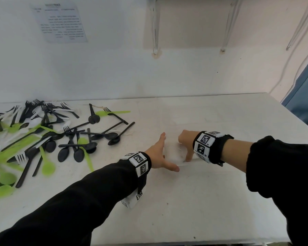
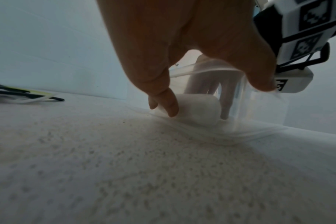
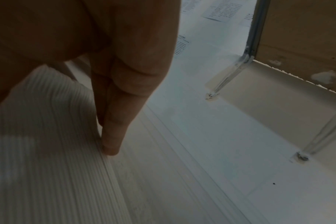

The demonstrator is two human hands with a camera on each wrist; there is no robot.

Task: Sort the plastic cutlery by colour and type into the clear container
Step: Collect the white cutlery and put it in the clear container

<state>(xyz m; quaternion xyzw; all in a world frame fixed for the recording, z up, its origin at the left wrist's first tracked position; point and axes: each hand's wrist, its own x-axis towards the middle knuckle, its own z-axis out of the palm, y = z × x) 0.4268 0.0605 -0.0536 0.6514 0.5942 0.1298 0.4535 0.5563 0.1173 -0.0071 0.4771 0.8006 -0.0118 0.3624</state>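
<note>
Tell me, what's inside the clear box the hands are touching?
No cutlery shows inside the clear container. Through its wall only right-hand fingers show; the left hand covers part.

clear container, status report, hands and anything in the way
Left hand flat against the clear container, right hand with fingers down its other side. Nothing in it that shows. Cutlery pile unsorted, far left on the table. Nothing blocking.

I see the cutlery pile (image 1: 43, 139) as a mix of black, white and lime-green pieces on a white table (image 1: 185, 201) faintly speckled grey. The container (image 2: 259, 103) reads as clear and colourless, with fine parallel ribbing on one surface in my right wrist view. Both sleeves (image 1: 60, 210) are black, and each wristband (image 1: 140, 162) carries black-and-white square marker patterns.
</note>
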